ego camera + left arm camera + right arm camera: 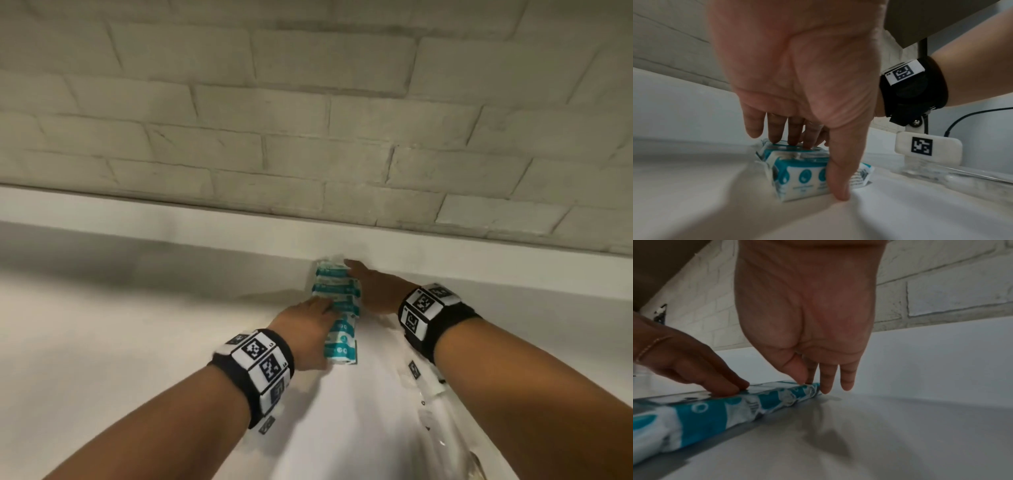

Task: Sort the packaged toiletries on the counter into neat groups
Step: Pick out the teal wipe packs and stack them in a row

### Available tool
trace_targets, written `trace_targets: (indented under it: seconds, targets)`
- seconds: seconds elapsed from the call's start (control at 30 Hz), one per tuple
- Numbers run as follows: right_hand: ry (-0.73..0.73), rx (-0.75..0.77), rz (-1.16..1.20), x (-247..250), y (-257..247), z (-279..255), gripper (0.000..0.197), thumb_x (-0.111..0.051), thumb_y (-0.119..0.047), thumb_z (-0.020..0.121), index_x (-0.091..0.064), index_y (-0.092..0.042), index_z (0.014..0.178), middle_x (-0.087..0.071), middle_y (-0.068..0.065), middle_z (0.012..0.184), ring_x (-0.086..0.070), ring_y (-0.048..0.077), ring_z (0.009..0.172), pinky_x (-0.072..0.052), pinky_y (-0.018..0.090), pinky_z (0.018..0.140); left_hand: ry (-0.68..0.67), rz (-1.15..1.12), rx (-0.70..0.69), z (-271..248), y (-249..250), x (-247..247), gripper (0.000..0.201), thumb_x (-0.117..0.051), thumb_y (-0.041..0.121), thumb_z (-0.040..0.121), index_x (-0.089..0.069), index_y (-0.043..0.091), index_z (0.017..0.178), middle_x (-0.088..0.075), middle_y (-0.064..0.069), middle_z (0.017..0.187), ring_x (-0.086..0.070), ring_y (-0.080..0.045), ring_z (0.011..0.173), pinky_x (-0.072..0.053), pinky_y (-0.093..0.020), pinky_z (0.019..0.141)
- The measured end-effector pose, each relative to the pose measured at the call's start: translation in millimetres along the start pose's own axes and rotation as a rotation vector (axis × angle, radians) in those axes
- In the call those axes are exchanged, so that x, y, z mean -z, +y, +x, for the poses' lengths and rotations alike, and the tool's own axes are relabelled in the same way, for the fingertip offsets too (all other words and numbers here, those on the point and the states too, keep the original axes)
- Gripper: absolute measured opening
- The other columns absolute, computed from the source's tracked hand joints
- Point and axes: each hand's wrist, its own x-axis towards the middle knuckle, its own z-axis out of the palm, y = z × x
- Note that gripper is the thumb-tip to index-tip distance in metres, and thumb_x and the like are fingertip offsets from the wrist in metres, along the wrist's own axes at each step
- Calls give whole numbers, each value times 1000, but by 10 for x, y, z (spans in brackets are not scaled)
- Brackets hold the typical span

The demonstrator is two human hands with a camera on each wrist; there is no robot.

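Two bare hands rest on a row of small teal-and-white packets (pixel 337 310) lined up end to end on a white bench (pixel 137 342). The left hand (pixel 308 329) lies along the left side of the row, near its closer end. Its fingers (pixel 777 129) are straight and press down on the tops of the packets, while the thumb (pixel 840 170) reaches down the near face of the closest packet to the bench surface. The right hand (pixel 373 287) lies along the right side of the row, farther back. Its fingers (pixel 828 378) are extended, with the tips touching the far end of the row where it nears the low white ledge (pixel 205 226) at the back of the bench. Neither hand curls round a packet; both are flat and apart, with the row between them.

Each wrist wears a black band (pixel 260 370) carrying white tiles printed with square black codes. The packets sit close together and touch one another; their wrappers show teal bands with white round icons, the print too blurred to read.

Behind the ledge rises a wall (pixel 308 102) of pale painted brick. At the right edge of the bench a clear plastic piece (pixel 431 394) bearing small code tags lies near the right forearm.
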Motion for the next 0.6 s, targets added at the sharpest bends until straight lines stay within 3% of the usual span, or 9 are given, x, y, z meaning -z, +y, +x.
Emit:
trace_targets:
  seconds: [0.1,0.3,0.43,0.47,0.53,0.6]
  targets:
    - [6,10,46,10,43,169,89,-59,-36,91,4,-23,152,-41,4,148,-49,23,126,-36,37,109,-30,-28,2,159,-113,41,74,-71,40,69,-44,25,135,-46,3,134,-54,-21,113,-51,-34,90]
    - [54,74,106,-68,155,239,86,-64,-28,89,-6,-17,152,-33,5,151,-41,19,132,-28,26,108,-56,-4,-29,245,-202,4,81,-73,43,68,-38,27,139,-40,4,141,-51,-21,118,-50,-34,93]
    - [141,-1,510,-45,296,215,72,-54,-4,92,-16,-21,151,-35,12,150,-41,27,133,-39,34,105,-175,-178,25,265,-249,205,97,-64,63,75,-17,23,150,-22,4,155,-32,-20,139,-33,-36,112]
    - [197,-53,688,-36,319,195,64,-50,-7,95,-21,-20,151,-42,12,143,-45,28,129,-41,33,100,-169,-320,95,295,-269,278,96,-58,65,79,-11,22,152,-16,3,157,-26,-19,142,-28,-37,115]
    - [275,-146,1134,-42,320,143,46,-48,-18,98,-39,-16,144,-57,8,109,-55,23,100,-43,32,86,-68,-644,276,393,-356,328,84,-41,63,90,-8,19,153,-11,-1,161,-18,-19,146,-19,-36,118]
    - [275,-187,1429,-70,271,116,29,-48,-29,98,-58,-13,121,-48,3,86,-47,16,76,-42,28,74,22,-1030,447,519,-430,301,70,-28,58,97,-19,16,152,-19,-5,159,-19,-23,146,-20,-35,114]
